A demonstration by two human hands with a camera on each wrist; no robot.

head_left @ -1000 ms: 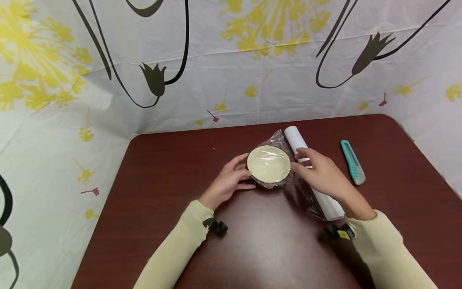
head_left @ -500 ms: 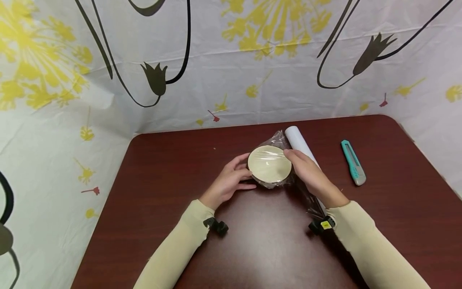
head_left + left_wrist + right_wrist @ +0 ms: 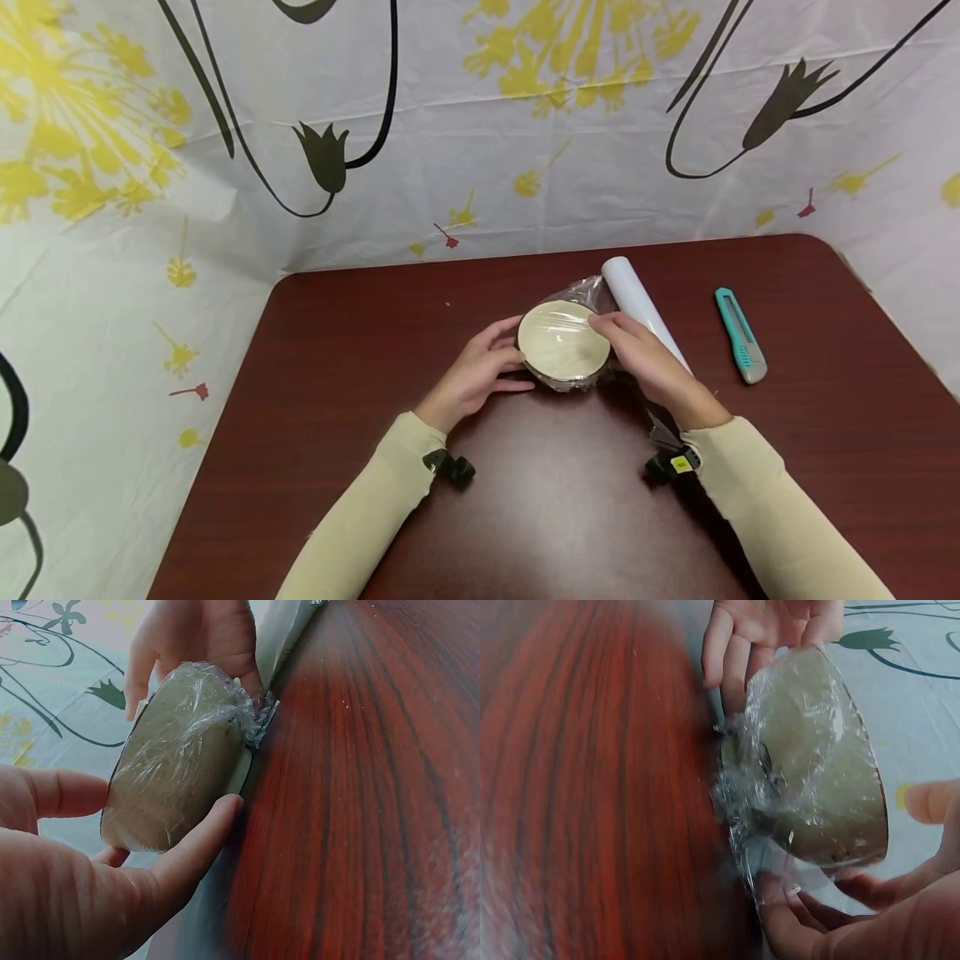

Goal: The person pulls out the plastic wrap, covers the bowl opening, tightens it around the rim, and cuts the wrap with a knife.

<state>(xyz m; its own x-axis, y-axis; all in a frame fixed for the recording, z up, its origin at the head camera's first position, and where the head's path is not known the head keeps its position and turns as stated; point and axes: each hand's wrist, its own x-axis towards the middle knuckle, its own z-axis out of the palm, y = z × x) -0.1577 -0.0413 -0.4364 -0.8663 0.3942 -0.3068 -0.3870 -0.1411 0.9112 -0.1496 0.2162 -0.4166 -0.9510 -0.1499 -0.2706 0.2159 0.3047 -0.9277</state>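
A cream bowl (image 3: 564,342) wrapped in clear plastic film stands on the table, with film stretched across its mouth. My left hand (image 3: 480,371) holds its left side, thumb and fingers spread around the wall. On the opposite side, my right hand (image 3: 648,358) grips the bowl, its thumb over the rim and its fingers low against the wall. Crumpled plastic wrap (image 3: 746,787) bunches around the foot in the right wrist view. Behind the bowl a loose flap of film (image 3: 587,292) sticks out. The undersides of the right fingers are hidden in the head view.
A white roll of plastic wrap (image 3: 637,296) lies slantwise right of the bowl, partly under the right forearm. Farther right is a teal utility knife (image 3: 740,336). The dark red table (image 3: 360,333) meets a patterned cloth (image 3: 450,150) behind and at the sides.
My right hand has moved left from beside the roll onto the bowl's right rim. The left hand keeps its hold, and the bowl stays in nearly the same place.
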